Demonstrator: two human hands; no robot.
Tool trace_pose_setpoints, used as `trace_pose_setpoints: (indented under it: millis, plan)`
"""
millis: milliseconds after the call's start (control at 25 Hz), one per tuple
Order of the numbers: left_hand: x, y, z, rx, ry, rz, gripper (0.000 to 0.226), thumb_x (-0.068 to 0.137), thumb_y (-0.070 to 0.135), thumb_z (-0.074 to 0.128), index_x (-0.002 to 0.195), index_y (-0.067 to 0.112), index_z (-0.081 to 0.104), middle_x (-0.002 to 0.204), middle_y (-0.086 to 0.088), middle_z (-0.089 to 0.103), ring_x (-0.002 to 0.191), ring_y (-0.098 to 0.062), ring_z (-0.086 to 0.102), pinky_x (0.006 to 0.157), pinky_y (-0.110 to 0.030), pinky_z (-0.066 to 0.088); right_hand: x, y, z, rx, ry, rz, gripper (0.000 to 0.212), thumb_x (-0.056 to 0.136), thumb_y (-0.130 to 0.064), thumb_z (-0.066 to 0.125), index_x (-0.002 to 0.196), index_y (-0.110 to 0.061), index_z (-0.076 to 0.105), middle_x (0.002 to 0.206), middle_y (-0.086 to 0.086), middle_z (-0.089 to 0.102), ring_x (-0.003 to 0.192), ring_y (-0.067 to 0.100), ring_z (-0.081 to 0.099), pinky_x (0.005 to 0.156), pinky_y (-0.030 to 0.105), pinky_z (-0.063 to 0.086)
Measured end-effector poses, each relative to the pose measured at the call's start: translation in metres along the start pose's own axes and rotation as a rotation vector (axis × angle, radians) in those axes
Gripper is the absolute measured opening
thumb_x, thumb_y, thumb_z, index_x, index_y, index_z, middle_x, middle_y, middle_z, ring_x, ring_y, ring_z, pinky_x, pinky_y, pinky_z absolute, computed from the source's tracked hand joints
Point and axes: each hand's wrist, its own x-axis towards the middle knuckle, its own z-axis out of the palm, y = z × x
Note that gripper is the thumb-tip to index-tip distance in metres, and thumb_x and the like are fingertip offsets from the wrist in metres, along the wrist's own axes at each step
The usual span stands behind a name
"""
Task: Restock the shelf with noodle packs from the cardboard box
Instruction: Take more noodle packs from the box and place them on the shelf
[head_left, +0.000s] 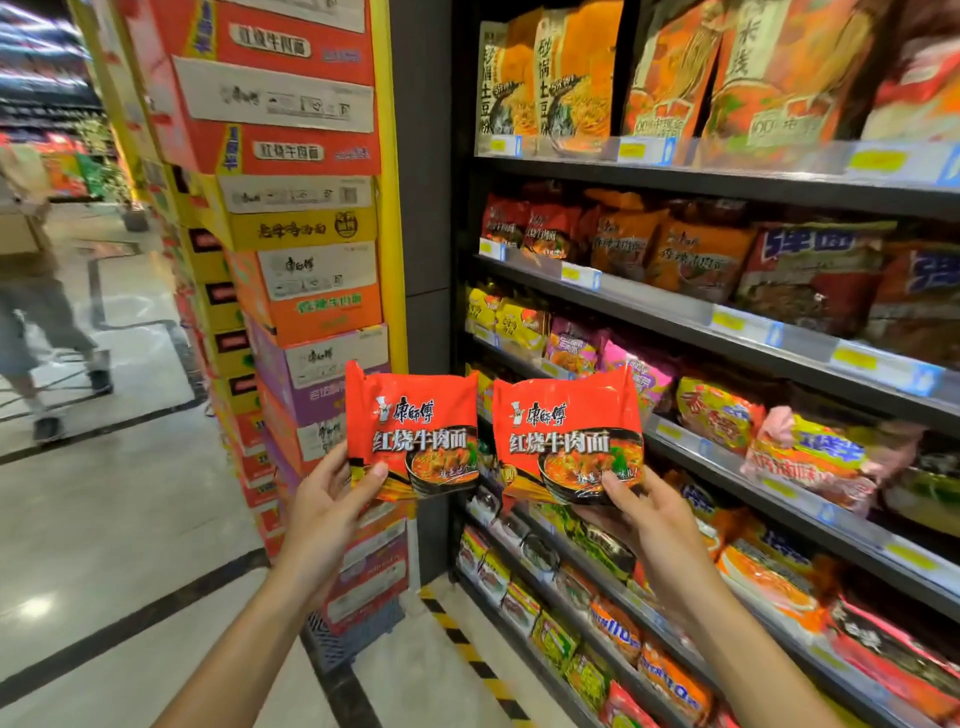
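Shelf (675, 306) on the right, tiers packed to the front edges; carton stack (306, 291) left – open aisle floor (104, 519) beyond. Left hand (324, 506) grips one red noodle pack (413, 431) by its lower edge, right hand (647, 512) another pack (566, 436) – side edges almost touching, in front of the shelf.

shelves (649, 306) packed full, stacked cartons (306, 291) left

Dark tiered shelf (649, 304): rows of bagged noodle packs (696, 260) on every level.
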Motion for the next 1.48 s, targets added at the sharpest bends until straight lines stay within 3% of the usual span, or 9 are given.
trace_pose_setpoints:
  millis: [240,400,480,680,800,960,1120,1360,1480]
  plan:
    - [0.15,-0.011,-0.006,0.002,-0.089,0.007,0.04,0.092,0.021,0.067,0.131,0.026,0.06,0.12,0.009,0.07,0.113,-0.004,0.064,0.101,-0.037,0.049,0.109,0.001,0.034,-0.01,0.11,-0.01,0.041,0.087,-0.046,0.073,0.124,-0.03,0.066,0.126,-0.004,0.071,0.128,0.026,0.059,0.114,0.055,0.036]
    - [0.23,-0.024,0.014,-0.047,-0.163,0.024,0.032,0.093,0.015,0.064,0.123,0.026,0.062,0.115,0.012,0.072,0.11,-0.007,0.066,0.089,-0.023,0.056,0.166,0.001,0.039,-0.014,0.155,-0.015,0.051,0.081,-0.059,0.073,0.125,-0.037,0.064,0.129,-0.009,0.068,0.135,0.027,0.051,0.116,0.054,0.033]
    - [0.27,-0.031,0.027,-0.076,-0.208,0.031,0.032,0.093,0.014,0.064,0.123,0.026,0.062,0.117,0.008,0.072,0.11,-0.011,0.067,0.088,-0.025,0.056,0.196,-0.001,0.038,-0.013,0.178,-0.036,0.057,0.075,-0.067,0.074,0.124,-0.039,0.065,0.13,-0.009,0.068,0.136,0.027,0.05,0.115,0.054,0.034]
    - [0.365,-0.028,0.07,-0.105,-0.205,0.126,0.027,0.094,0.006,0.061,0.115,0.022,0.063,0.106,0.009,0.075,0.099,-0.005,0.069,0.073,-0.018,0.055,0.284,-0.023,0.041,0.016,0.141,-0.173,0.045,0.085,-0.045,0.071,0.123,-0.022,0.067,0.123,0.001,0.072,0.12,0.023,0.065,0.11,0.055,0.042]
    - [0.429,-0.021,0.095,-0.066,-0.229,0.185,0.03,0.094,0.007,0.062,0.122,0.017,0.063,0.115,-0.001,0.072,0.105,-0.014,0.067,0.078,-0.024,0.056,0.341,-0.035,0.042,0.042,0.146,-0.233,0.058,0.078,-0.053,0.076,0.124,-0.02,0.067,0.123,0.004,0.072,0.119,0.027,0.065,0.111,0.057,0.04]
    - [0.495,-0.016,0.121,-0.067,-0.241,0.257,0.03,0.094,0.006,0.062,0.124,0.011,0.061,0.116,-0.006,0.071,0.106,-0.018,0.067,0.08,-0.027,0.057,0.398,-0.049,0.04,0.058,0.13,-0.253,0.034,0.094,-0.031,0.064,0.125,-0.017,0.066,0.123,0.003,0.072,0.12,0.021,0.065,0.111,0.051,0.041]
    - [0.541,-0.016,0.134,-0.065,-0.259,0.283,0.027,0.095,0.011,0.063,0.12,0.019,0.063,0.113,-0.001,0.072,0.107,-0.017,0.068,0.08,-0.027,0.056,0.435,-0.056,0.044,0.076,0.157,-0.251,0.031,0.098,-0.023,0.059,0.127,-0.014,0.064,0.122,0.005,0.072,0.118,0.022,0.067,0.108,0.051,0.045]
    - [0.604,-0.013,0.157,-0.03,-0.278,0.402,0.033,0.094,0.014,0.064,0.124,0.029,0.06,0.121,0.0,0.069,0.115,-0.017,0.065,0.1,-0.045,0.051,0.468,-0.065,0.049,0.079,0.277,-0.268,0.029,0.1,-0.017,0.056,0.127,-0.009,0.063,0.121,0.006,0.073,0.113,0.021,0.069,0.103,0.048,0.05]
    - [0.635,-0.014,0.166,-0.079,-0.245,0.404,0.035,0.094,0.013,0.063,0.128,0.023,0.061,0.122,-0.004,0.069,0.116,-0.021,0.064,0.102,-0.054,0.049,0.478,-0.068,0.051,0.063,0.315,-0.269,0.028,0.1,-0.018,0.056,0.126,-0.011,0.064,0.12,0.004,0.073,0.112,0.019,0.069,0.101,0.046,0.051]
